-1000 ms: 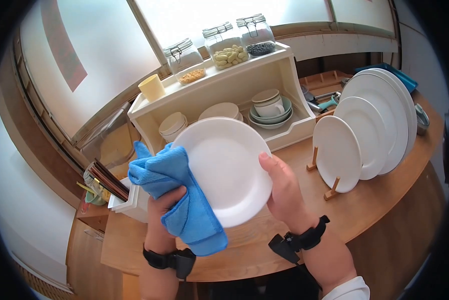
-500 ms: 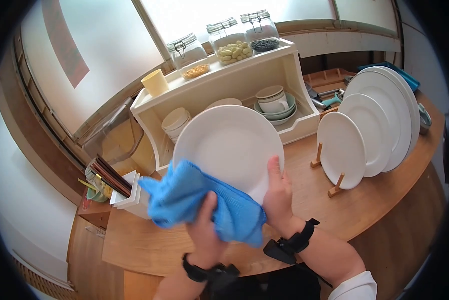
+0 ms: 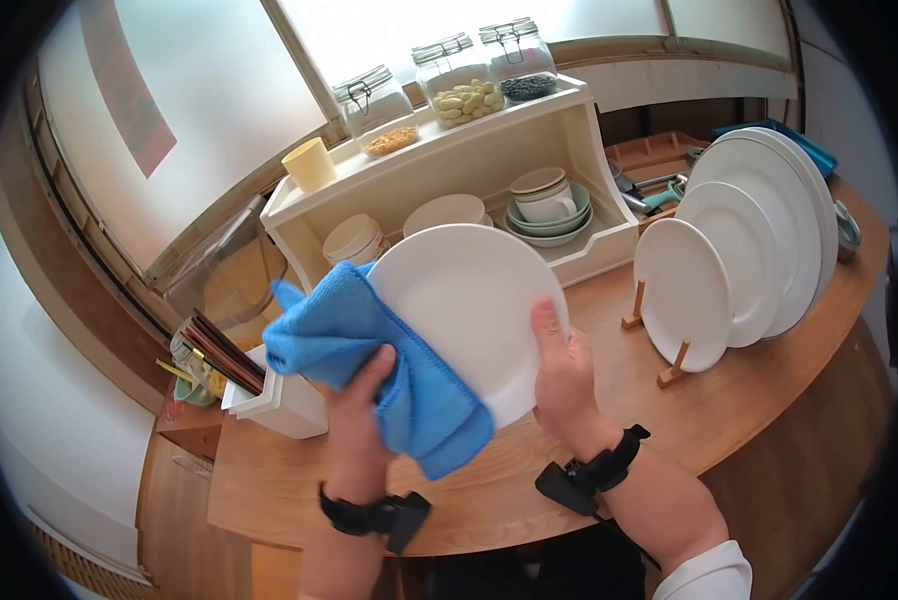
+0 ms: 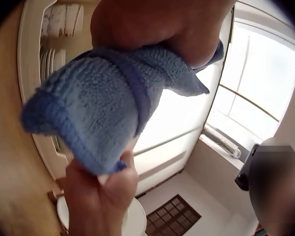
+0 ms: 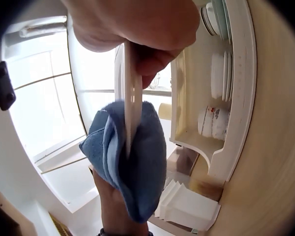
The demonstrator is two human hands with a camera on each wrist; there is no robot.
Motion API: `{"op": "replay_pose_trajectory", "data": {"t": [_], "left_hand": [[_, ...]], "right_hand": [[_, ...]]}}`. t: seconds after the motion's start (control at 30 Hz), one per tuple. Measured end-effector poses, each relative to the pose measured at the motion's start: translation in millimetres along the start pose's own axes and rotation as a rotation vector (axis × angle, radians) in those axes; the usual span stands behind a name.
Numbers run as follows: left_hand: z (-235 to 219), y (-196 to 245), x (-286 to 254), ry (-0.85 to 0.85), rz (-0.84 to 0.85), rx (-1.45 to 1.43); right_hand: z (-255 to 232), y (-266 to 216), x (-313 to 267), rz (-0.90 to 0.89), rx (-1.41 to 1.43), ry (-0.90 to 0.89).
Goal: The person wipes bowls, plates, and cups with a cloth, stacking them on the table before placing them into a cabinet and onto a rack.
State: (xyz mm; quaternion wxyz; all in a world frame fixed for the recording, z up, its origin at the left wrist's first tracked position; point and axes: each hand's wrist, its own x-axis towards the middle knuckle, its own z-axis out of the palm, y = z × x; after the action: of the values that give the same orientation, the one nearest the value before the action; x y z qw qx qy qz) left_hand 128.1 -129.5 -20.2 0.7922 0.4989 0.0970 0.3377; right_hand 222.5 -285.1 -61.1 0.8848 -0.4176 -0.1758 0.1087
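A round white plate is held up over the wooden table, its face tilted toward the head camera. My right hand grips its right edge, thumb on the face and fingers behind. In my left hand is a blue cloth, folded around the plate's left and lower-left edge, with the thumb pressing on the front. The right wrist view shows the plate edge-on, with the cloth wrapped over both sides. In the left wrist view the cloth hides most of the plate.
A wooden rack with several upright white plates stands at right. Behind is a cream shelf with bowls and cups, topped by glass jars and a yellow cup. A white container sits at left near dark chopsticks.
The left hand and cloth swept right and down across the plate's lower part, then back up to its left edge. The right hand keeps its grip, with the plate shifted slightly right.
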Motion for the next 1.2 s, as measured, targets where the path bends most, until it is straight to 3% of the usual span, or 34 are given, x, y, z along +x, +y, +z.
{"op": "replay_pose_trajectory", "data": {"t": [0.17,0.23,0.27,0.33,0.37,0.43,0.5,0.63,0.67,0.73,0.8,0.87,0.93,0.97,1.0,1.07,1.1,1.2], "left_hand": [[23,-38,-59,0.124,0.035,-0.050],[23,-57,-82,-0.011,0.442,0.701],[22,-56,-79,-0.010,0.445,0.700],[20,-48,-65,0.008,0.122,0.147],[8,-30,-49,-0.044,0.074,0.285],[2,-2,-23,-0.043,-0.027,0.145],[-9,23,-2,-0.120,-0.051,0.204],[-14,39,15,-0.282,-0.165,0.218],[-11,32,11,-0.280,-0.165,0.220],[6,1,-6,-0.054,-0.080,0.015],[28,-29,-35,0.018,-0.013,-0.051],[31,-38,-46,0.088,0.050,-0.118],[21,-36,-46,0.033,0.068,0.131],[3,-33,-37,-0.136,0.413,0.608],[-9,-22,-28,-0.131,0.410,0.613],[-8,11,-6,-0.007,-0.014,0.251],[-16,20,1,-0.008,-0.015,0.254],[-26,29,17,-0.151,0.033,0.389]], "right_hand": [[5,-1,-4,0.018,0.136,0.114],[7,-4,-5,0.050,0.136,0.137],[7,-5,-4,0.079,0.132,0.120],[7,-9,-5,0.105,0.122,0.104],[13,-9,-5,0.070,0.168,0.067],[12,-16,-5,0.034,0.222,0.035],[2,-28,0,0.056,0.209,-0.237],[-1,-19,-1,0.077,-0.020,-0.285],[0,-17,-3,0.032,-0.039,-0.186],[5,-13,-7,-0.013,-0.057,-0.091],[11,-12,-10,-0.035,0.058,0.071],[10,-12,-11,-0.035,0.059,0.042],[8,-13,-11,-0.031,0.062,0.014],[8,-14,-11,-0.050,0.033,-0.074],[8,-15,-10,-0.066,0.006,-0.162],[0,-15,-3,0.014,0.068,-0.251],[-3,-15,-1,0.090,0.124,-0.340],[6,-15,-3,0.107,0.079,-0.319]]}}
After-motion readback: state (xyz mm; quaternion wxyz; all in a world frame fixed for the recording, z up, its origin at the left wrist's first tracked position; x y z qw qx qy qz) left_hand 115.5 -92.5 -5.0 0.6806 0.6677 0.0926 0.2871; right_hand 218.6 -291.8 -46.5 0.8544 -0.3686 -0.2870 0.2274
